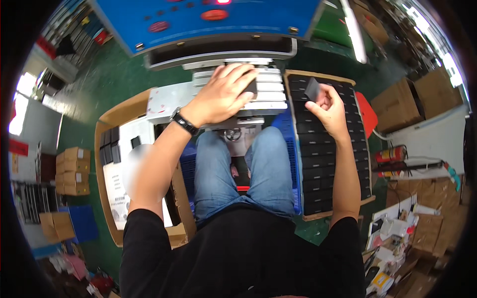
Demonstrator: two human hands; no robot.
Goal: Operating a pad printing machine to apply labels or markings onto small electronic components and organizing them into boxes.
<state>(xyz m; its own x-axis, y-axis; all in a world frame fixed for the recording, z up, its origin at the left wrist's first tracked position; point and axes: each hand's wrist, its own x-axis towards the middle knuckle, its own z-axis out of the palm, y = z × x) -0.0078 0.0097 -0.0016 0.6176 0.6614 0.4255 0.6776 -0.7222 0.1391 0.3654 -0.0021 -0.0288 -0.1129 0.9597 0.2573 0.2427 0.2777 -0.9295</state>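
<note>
Straight before us stands a machine [208,30], and on its near side, between it and our knees [213,154], sits a slotted plate [271,92]. Our left hand [226,94] lies over the plate, with one block [252,88] under its fingers. To our right is a tray [318,75] filled with rows of blocks [318,164]; above its far end our right hand [329,107] holds another block [312,89]. To our left is an open box [124,107], more blocks [110,146] along its left side. Farther out, stacked cartons [77,169] stand left, fire extinguishers [390,155] right.
</note>
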